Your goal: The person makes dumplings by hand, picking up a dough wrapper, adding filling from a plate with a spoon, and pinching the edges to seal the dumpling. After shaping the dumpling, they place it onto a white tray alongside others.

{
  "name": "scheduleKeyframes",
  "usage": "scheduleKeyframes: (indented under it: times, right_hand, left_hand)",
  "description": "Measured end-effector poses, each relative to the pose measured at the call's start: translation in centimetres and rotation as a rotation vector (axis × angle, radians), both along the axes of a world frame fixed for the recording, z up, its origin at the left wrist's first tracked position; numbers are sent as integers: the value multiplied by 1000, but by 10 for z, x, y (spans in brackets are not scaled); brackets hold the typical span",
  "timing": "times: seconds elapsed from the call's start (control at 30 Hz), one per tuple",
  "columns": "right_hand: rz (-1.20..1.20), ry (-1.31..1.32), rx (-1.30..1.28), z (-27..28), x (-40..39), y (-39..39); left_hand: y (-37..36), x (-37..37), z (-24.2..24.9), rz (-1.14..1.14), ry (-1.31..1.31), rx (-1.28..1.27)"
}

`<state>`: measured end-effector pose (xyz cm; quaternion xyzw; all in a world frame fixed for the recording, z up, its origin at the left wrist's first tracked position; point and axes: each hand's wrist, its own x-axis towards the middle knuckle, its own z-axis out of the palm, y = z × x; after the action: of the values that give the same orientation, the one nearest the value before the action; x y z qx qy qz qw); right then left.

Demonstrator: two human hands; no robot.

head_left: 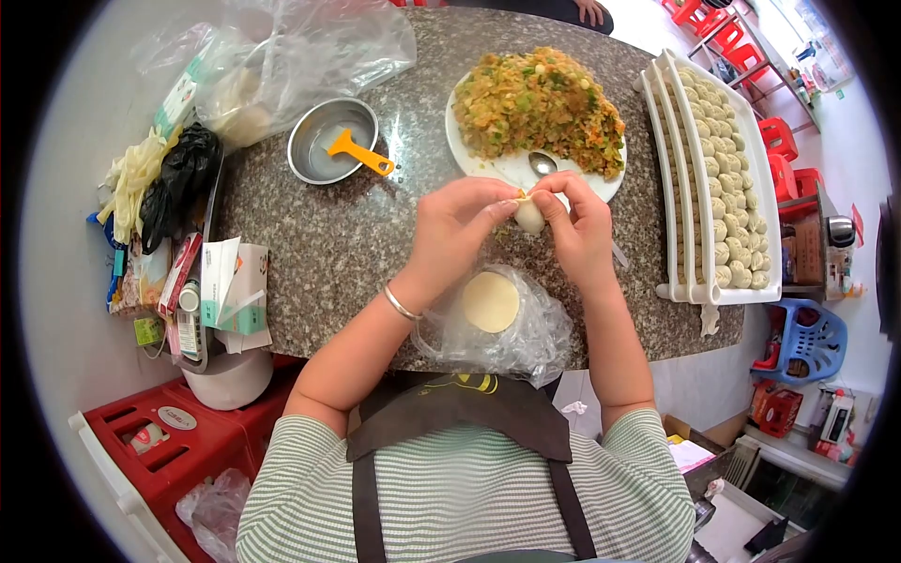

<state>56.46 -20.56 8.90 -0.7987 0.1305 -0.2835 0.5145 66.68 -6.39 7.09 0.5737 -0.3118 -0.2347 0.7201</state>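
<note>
Between my fingertips hangs a small pale dumpling (530, 218), with a bit of filling showing at its top edge. My left hand (460, 220) pinches it from one side, a metal bangle on that wrist. My right hand (577, 225) pinches the dumpling's other edge. Just beyond lies a white plate (457, 141) heaped with chopped vegetable filling (535, 108), and a metal spoon (542, 164) rests at the heap's near side. Closer to my body, a round dough wrapper (491, 302) lies on a clear plastic bag (540, 333).
A metal bowl (305, 141) with a yellow-orange scraper (352, 147) across it stands left. Plastic bags (310, 56) cover the far left corner. On the right, stacked white trays (765, 206) hold many dumplings (727, 169). A tissue box (246, 281) and bottles crowd the left edge.
</note>
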Motion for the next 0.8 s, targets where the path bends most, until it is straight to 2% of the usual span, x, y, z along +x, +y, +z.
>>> scheduleKeyframes:
  times: [0.23, 0.3, 0.43, 0.5, 0.6, 0.8]
  right_hand:
    - [37, 42, -121, 9, 0, 0]
    - [-9, -2, -184, 5, 1, 2]
    - [33, -23, -198, 11, 1, 5]
    - [35, -17, -182, 11, 0, 5]
    - [4, -16, -187, 5, 1, 4]
    - [40, 89, -30, 4, -1, 0]
  left_hand:
    - [0, -2, 1, 6, -85, -53]
    - [1, -4, 3, -8, 69, -10]
    - [1, -5, 9, 39, 95, 34]
    - [1, -3, 8, 75, -250, 24]
    - [1, -1, 7, 54, -296, 48]
    - [0, 2, -3, -28, -65, 20]
